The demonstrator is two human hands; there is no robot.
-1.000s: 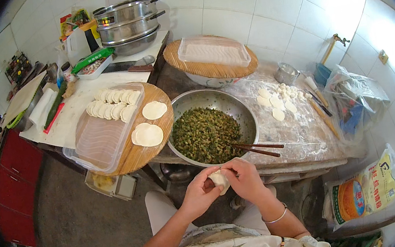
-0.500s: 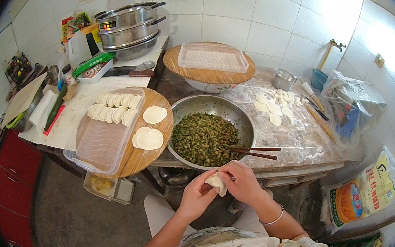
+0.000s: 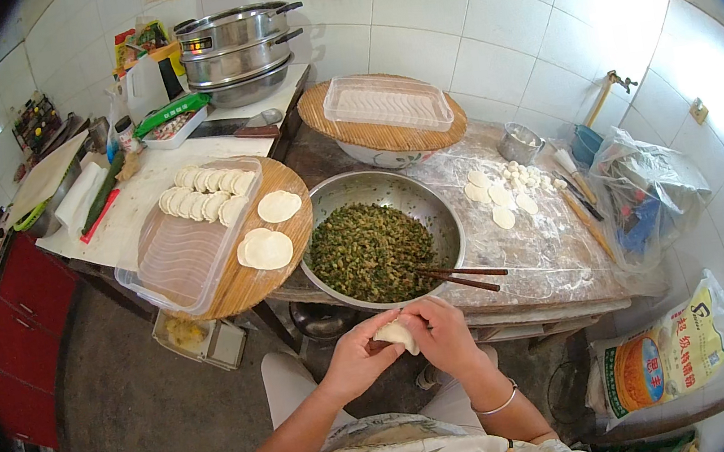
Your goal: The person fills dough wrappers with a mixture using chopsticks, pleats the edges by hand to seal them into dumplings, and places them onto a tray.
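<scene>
Between my two hands, just in front of the table edge, is a white folded dumpling (image 3: pixel 396 335). My left hand (image 3: pixel 355 353) grips its left side, and my right hand (image 3: pixel 440 332) pinches its upper right edge. The fingers cover part of the dough. Right beyond them stands a steel bowl (image 3: pixel 456 232) of chopped green filling (image 3: pixel 370 252), with a pair of dark chopsticks (image 3: pixel 463 275) resting over its rim. To the left, flat dough wrappers (image 3: pixel 267 249) lie on a round woven board (image 3: pixel 284 181), beside a clear plastic tray (image 3: pixel 178 271) holding rows of finished dumplings (image 3: pixel 204 191).
On the floury table (image 3: pixel 554 247) at right are small dough rounds (image 3: pixel 500 195), dough pieces (image 3: pixel 526 175) and a rolling pin (image 3: pixel 590 225). A second woven board (image 3: pixel 312 110) with a clear lid covers a bowl behind. Stacked steamers (image 3: pixel 236 43) stand back left; a flour sack (image 3: pixel 667 351) is at lower right.
The dumpling has turned in my fingers and now shows a wider curved side. Both hands stay nearly in place, with the right fingers shifted along its edge.
</scene>
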